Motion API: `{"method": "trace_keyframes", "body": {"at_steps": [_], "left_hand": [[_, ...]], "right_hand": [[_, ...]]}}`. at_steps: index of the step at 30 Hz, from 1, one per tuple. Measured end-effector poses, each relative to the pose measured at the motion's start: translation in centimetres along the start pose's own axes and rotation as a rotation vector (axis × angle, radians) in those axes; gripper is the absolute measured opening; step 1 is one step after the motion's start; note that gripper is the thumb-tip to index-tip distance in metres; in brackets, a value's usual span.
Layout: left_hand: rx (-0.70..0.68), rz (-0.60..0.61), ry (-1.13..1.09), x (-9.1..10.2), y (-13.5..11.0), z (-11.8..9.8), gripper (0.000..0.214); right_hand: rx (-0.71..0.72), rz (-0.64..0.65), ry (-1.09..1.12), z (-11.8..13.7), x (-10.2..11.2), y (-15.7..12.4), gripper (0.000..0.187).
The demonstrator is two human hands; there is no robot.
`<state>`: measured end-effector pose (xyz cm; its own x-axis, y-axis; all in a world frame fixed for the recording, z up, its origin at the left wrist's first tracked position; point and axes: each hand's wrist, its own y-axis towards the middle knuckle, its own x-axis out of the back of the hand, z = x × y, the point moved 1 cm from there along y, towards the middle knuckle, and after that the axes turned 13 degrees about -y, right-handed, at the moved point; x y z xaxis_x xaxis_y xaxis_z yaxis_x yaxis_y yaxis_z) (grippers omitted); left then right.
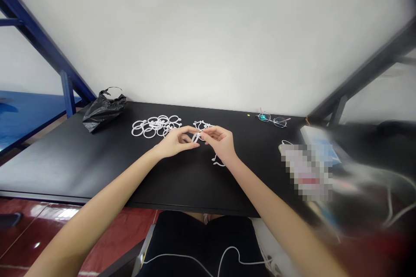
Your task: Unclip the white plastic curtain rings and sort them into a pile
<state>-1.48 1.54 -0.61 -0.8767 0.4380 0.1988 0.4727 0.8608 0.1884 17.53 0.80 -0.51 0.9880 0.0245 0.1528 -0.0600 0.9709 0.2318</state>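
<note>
Both my hands meet over the middle of a black table [65,164]. My left hand [177,140] and my right hand [221,140] pinch the same small white plastic piece [196,137] between their fingertips. Just behind it lie a few more small white pieces [202,125]. A heap of white plastic rings [156,126] lies to the left of my left hand. Another white piece [217,162] shows on the table under my right wrist.
A crumpled black plastic bag [104,110] sits at the table's back left. A pair of glasses [273,120] lies at the back right. A pixelated object [307,171] and white cables [394,207] are at the right. Blue metal frame bars [65,78] stand at the left.
</note>
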Motion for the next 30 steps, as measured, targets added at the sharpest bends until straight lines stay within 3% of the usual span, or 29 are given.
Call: {"method": "trace_keyframes", "body": {"at_steps": [3, 7, 10, 17, 21, 27, 30], "left_hand": [[-0.124, -0.135, 0.434, 1.3, -0.1, -0.3, 0.041], [-0.211, -0.242, 0.855, 3.5, -0.2, -0.1, 0.038], [-0.167, -0.228, 0.97, 4.4, -0.2, 0.3, 0.038], [-0.097, -0.146, 0.967, 4.8, -0.3, 0.9, 0.045], [-0.069, -0.107, 0.94, 4.9, -0.2, 1.0, 0.042], [-0.051, -0.098, 0.926, 4.8, -0.2, 0.7, 0.038], [-0.069, -0.113, 0.916, 4.7, -0.2, 0.7, 0.039]], "right_hand": [[-0.064, 0.066, -0.193, 0.3, 1.0, 0.4, 0.029], [-0.247, 0.502, -0.373, 0.6, 2.1, 0.5, 0.034], [-0.259, 0.64, -0.381, 0.5, 2.2, 0.2, 0.032], [0.006, 0.391, -0.371, 0.3, 0.5, -0.5, 0.018], [0.123, 0.285, -0.477, 0.4, 0.5, -0.5, 0.01], [0.204, 0.351, -0.789, 0.2, 0.7, -0.6, 0.015], [0.221, 0.367, -0.817, 0.1, 0.6, -0.7, 0.015]]}}
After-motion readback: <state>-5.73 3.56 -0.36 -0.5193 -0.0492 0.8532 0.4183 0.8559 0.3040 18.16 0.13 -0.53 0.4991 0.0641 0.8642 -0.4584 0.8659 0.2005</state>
